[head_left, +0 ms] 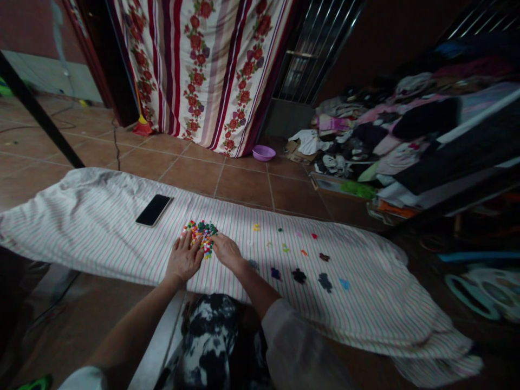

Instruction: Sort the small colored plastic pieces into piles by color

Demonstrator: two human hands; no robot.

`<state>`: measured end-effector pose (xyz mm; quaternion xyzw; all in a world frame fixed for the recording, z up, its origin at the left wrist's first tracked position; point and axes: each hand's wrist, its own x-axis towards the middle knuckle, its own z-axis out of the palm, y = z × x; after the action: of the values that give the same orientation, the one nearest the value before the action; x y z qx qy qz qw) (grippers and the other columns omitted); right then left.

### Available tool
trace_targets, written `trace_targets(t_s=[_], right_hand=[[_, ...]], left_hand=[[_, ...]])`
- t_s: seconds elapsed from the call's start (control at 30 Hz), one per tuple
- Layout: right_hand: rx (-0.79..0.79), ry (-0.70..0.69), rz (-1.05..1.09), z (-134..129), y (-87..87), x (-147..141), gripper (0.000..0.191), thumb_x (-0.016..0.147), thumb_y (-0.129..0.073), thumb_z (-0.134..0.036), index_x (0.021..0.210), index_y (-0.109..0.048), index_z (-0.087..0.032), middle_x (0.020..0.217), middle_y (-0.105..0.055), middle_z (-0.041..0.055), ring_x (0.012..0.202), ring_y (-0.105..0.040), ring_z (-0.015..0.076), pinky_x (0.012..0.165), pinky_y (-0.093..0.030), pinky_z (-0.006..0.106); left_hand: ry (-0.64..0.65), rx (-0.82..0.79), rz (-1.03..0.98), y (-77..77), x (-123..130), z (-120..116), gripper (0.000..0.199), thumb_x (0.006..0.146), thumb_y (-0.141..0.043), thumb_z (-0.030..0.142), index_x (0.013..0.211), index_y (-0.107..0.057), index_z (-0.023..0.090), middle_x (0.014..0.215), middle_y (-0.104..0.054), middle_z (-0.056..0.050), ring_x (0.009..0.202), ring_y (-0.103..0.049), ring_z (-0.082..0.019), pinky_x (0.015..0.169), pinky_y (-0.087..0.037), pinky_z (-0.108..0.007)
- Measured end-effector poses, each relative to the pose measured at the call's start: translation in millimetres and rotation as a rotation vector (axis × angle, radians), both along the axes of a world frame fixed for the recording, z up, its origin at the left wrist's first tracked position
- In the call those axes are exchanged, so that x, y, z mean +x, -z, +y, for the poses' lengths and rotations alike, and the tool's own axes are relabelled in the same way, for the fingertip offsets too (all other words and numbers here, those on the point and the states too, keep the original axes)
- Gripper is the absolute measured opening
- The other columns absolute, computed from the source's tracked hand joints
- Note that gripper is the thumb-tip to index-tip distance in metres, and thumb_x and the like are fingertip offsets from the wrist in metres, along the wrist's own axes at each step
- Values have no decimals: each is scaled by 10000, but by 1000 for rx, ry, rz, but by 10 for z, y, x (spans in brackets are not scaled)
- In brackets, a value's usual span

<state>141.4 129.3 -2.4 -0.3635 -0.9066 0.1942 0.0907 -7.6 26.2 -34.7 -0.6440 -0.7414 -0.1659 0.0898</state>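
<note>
White with pink and green stripes, the cloth-covered surface [374, 303] stretches from side to side in front of you. Your left forearm [134, 319] comes up from the lower left, slanting inward and away from you. Your right forearm [260, 287] emerges from a grey sleeve [296, 336], slanting the other way, elbow out to the right, so that your arms converge.

Your left hand [186, 260] lies palm down and nearly flat, its fingers slightly spread and reaching forward over the near left edge of the pile of small coloured pieces [208, 232]; you have no grip on anything there. Your right hand [226, 251] is turned inward, fingers bent, their tips at the pile's right edge; whether you have a piece pinched cannot be told.

A dark-screened phone [155, 210] lies beyond your left hand, to the left of the pile. The mixed pile itself sits between your hands and just ahead of them. To the right are single-colour groups: a dark grey group [325, 281], a black group [299, 276], a purple group [275, 273] and, smaller, a yellow group [256, 227].
</note>
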Motion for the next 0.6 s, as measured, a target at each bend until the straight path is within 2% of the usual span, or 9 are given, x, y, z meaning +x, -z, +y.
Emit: trace_targets(t_s=[0.17, 0.33, 0.6], right_hand=[[4, 12, -28, -26, -13, -25, 364, 906, -473, -137, 1178, -637, -315, 1065, -625, 31, 992, -604, 176, 868, -465, 282], [22, 4, 9, -58, 37, -5, 367, 912, -478, -151, 1208, -625, -311, 1068, -609, 31, 995, -602, 169, 863, -467, 264], [-4, 31, 41, -90, -15, -14, 245, 892, -509, -154, 1065, -639, -269, 1062, -606, 24, 990, -587, 164, 877, -460, 268]], left_hand=[[-2, 13, 5, -9, 6, 1, 517, 927, -391, 436, 1376, -519, 213, 1503, -411, -161, 1400, -367, -338, 1076, -347, -504], [2, 6, -10, -6, 8, 6, 522, 927, -391, 438, 1370, -526, 197, 1505, -400, -176, 1408, -354, -342, 1081, -344, -516], [11, 21, -28, 8, 2, 7, 520, 934, -377, 425, 1374, -521, 187, 1514, -373, -184, 1407, -355, -343, 1088, -339, -520]])
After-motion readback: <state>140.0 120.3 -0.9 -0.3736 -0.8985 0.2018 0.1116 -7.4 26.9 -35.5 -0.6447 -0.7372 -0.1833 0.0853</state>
